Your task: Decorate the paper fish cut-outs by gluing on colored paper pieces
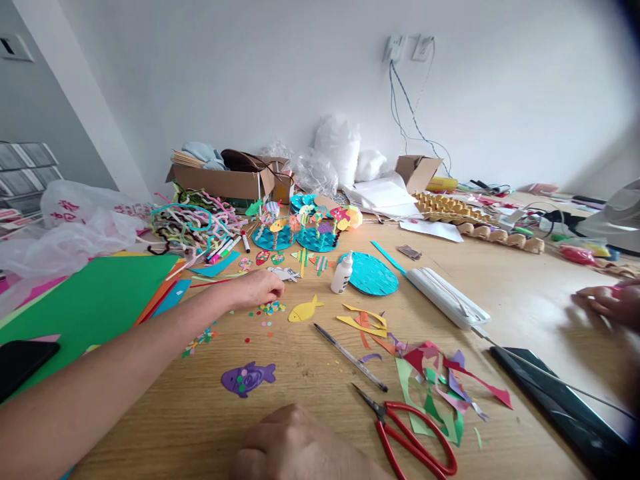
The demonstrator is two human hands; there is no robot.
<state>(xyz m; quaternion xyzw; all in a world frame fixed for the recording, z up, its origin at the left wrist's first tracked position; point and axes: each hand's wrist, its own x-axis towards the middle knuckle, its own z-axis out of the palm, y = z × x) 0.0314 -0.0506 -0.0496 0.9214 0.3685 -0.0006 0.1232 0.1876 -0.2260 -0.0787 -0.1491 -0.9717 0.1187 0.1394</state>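
My left hand point(260, 288) reaches across to a small pile of coloured paper dots point(273, 308), its fingers bent down and pressed together; what is between them is too small to make out. At the bottom edge my right hand point(300, 443) rests curled, knuckles up, its fingertips and anything in them hidden. Just above it lies a purple paper fish point(249, 379) with a few dots stuck on. A yellow paper fish point(305, 309) is right of the dots. Behind my left hand is a white paper fish point(284, 273). Red-handled scissors point(395, 427) lie open beside my right hand.
A pen point(350, 357), paper scraps point(435, 377) and a glue bottle point(343, 272) by a blue disc point(375, 275) lie centre and right. Decorated blue stands point(317, 239), pipe cleaners point(195, 223) and boxes are behind. Green paper point(90, 293) lies left. Another person's hand point(610, 303) is far right.
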